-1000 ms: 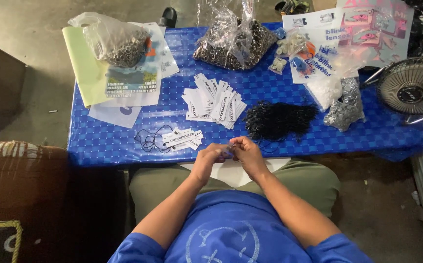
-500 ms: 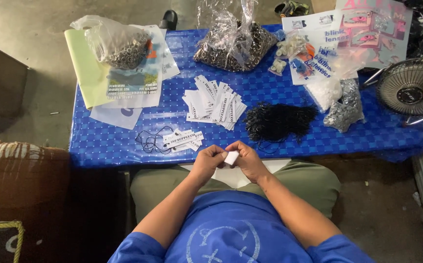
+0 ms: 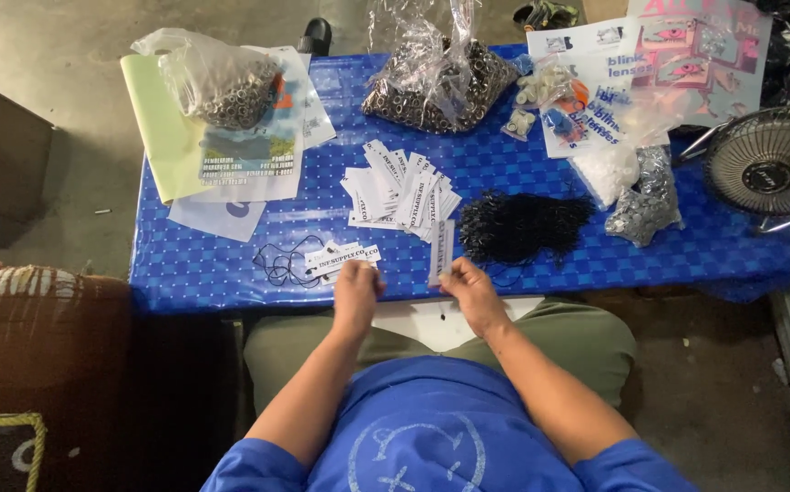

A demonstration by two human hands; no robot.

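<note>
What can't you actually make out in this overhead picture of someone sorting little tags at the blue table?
- Left hand: head view, palm down at the strung tags; a grip on them cannot be told.
- Right hand: fingertips at a white tag; its own fingers hide the pinch.
- Table fan: cut off by the right edge.
- Black cord pile: single cords too fine to separate.

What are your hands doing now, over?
Right hand pinching white paper tag. Left hand resting at small tag pile. Black string bundle beside, nothing blocking.

The hands have parted: the left hand reaches the strung tags, the right hand lifts a white tag.
</note>
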